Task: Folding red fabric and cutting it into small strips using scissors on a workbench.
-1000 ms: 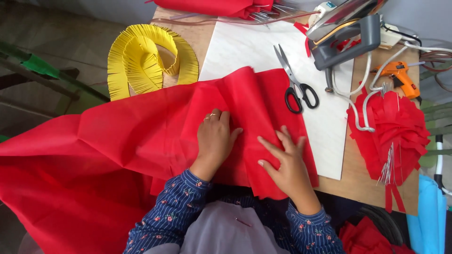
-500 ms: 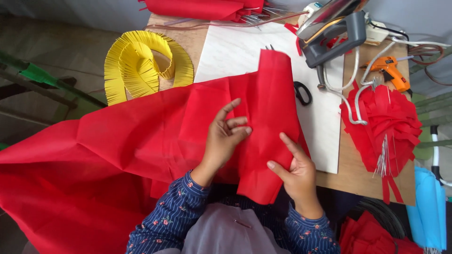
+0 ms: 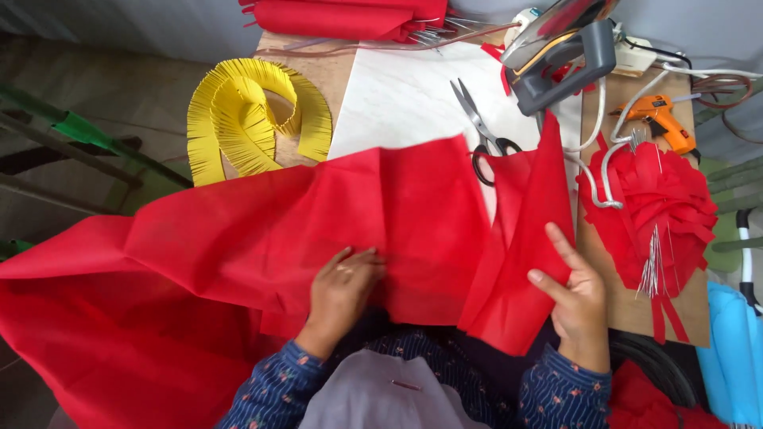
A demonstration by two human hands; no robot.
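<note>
so there's a big sheet of thin red non-woven fabric (image 3: pixel 238 262) spread across the near side of the wooden table (image 3: pixel 604 310), with a lot of it hanging off the left edge and down toward the person's lap. the left hand (image 3: pixel 343 290) lies flat on the cloth near the middle, fingers together and pointing right, pressing it down at a fold line, not pinching anything. the right hand (image 3: pixel 574 298) is over at the right end of the sheet, fingers spread, thumb out in front of the cloth and the rest partly behind it, so its grip is holding that folded end flap up off the table.

further back, a pair of black-handled scissors (image 3: pixel 481 131) lies on a white marble-look board (image 3: pixel 397 103), handles touching the fabric's far edge. a coil of yellow fringed paper strip (image 3: pixel 250 119) sits at the far left of the table. on the right there's a red ruffled fabric flower (image 3: pixel 656 210) with silvery strands, an orange glue gun (image 3: pixel 660 123) just beyond it, and a grey iron (image 3: pixel 556 52) at the far edge.
</note>
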